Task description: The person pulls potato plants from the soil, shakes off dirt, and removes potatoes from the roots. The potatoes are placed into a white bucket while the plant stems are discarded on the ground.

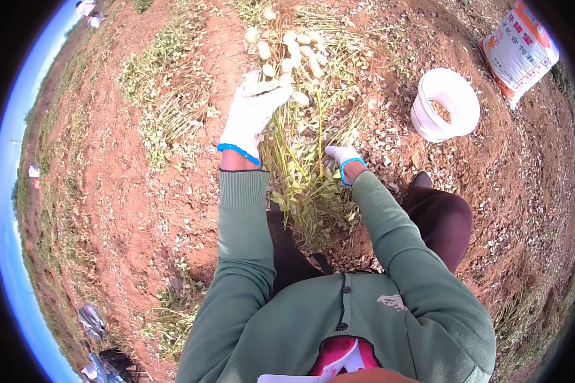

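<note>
My left hand (pixel 256 107), in a white knitted glove with a blue cuff, is closed around the upper stems of an uprooted peanut plant (pixel 292 158). Just beyond its fingers hang pale peanut pods (pixel 293 50) among the roots. My right hand (pixel 343 155), gloved the same way, lies at the right side of the leafy stems; its fingers are partly hidden, so its hold cannot be told. Leaves of the plant spread down between my legs. To the right, a white plastic bucket (pixel 425 112) leans slightly and holds some peanuts (pixel 441 111).
A printed woven sack (pixel 522 52) stands at the upper right. Pulled peanut plants (pixel 167 110) lie on the reddish soil at the left. Another person (pixel 88 10) is far off at the upper left; a further person (pixel 100 368) is partly visible at the lower left.
</note>
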